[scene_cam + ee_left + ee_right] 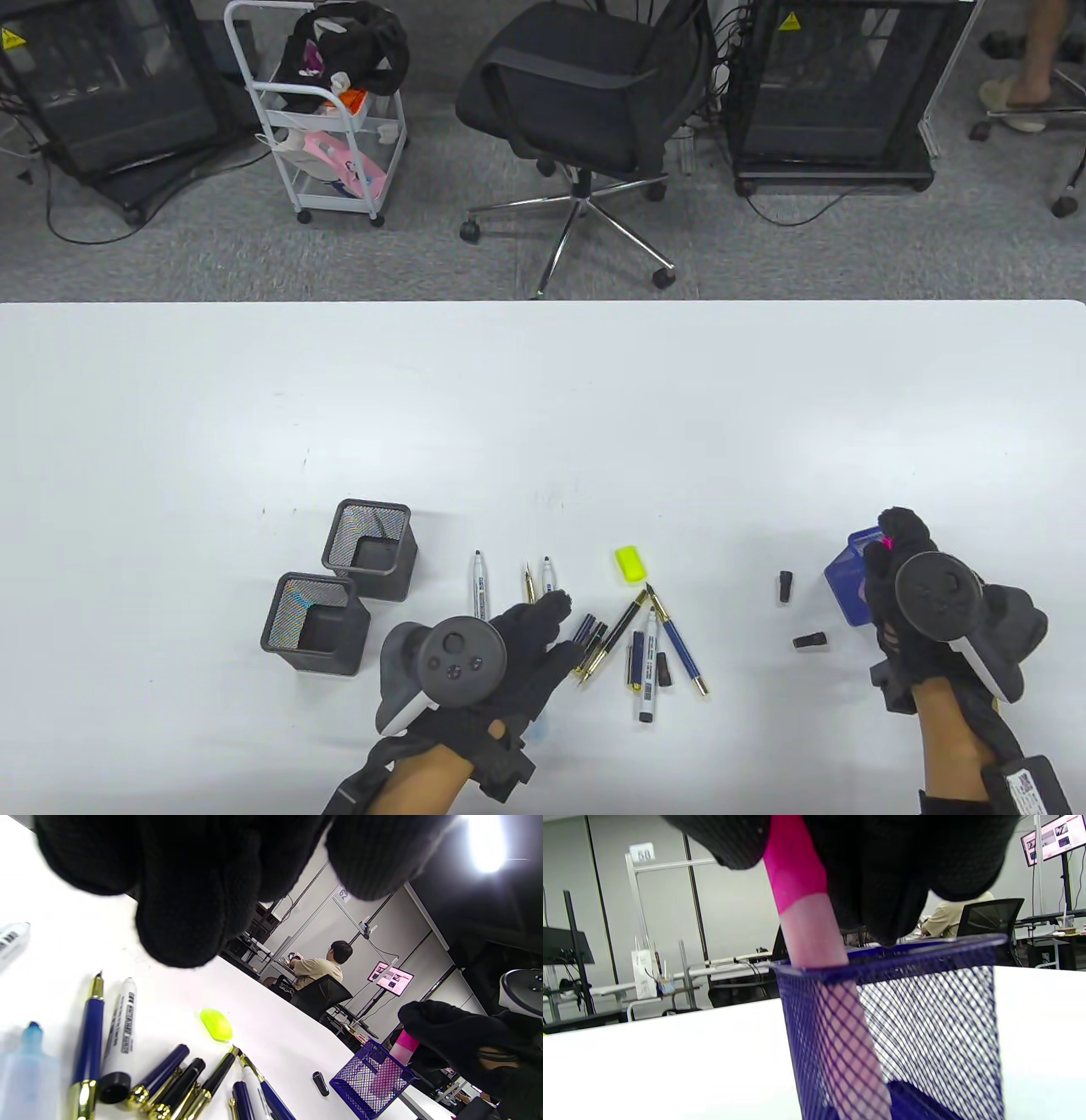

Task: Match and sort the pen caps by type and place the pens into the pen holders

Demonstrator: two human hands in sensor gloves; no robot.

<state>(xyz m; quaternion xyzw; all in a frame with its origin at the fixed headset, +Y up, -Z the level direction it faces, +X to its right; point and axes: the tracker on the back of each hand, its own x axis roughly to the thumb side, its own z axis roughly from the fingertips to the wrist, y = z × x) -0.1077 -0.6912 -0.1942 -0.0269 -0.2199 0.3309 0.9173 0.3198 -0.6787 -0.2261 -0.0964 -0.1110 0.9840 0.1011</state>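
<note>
Pink highlighter (pixel 814 942) in right grip (pixel 899 586), inside blue holder (pixel 903 1018)

Bare worktop (pixel 509 407) is lying open beyond the pens (pixel 632 632) — two black holders (pixel 339 586) are standing left of them, two loose caps (pixel 797 611) lying between pens and blue holder (pixel 844 581).

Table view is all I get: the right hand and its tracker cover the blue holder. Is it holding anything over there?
Observer: Yes. The right hand grips a pink highlighter by its cap end.
Operator: Is it in the holder yet?
Observer: Its body passes below the rim of the blue mesh holder, showing through the mesh.
Operator: Anything in the left hand?
Observer: Nothing visible; the left hand hovers above the pens, its fingertips apart from the white marker below.
</note>
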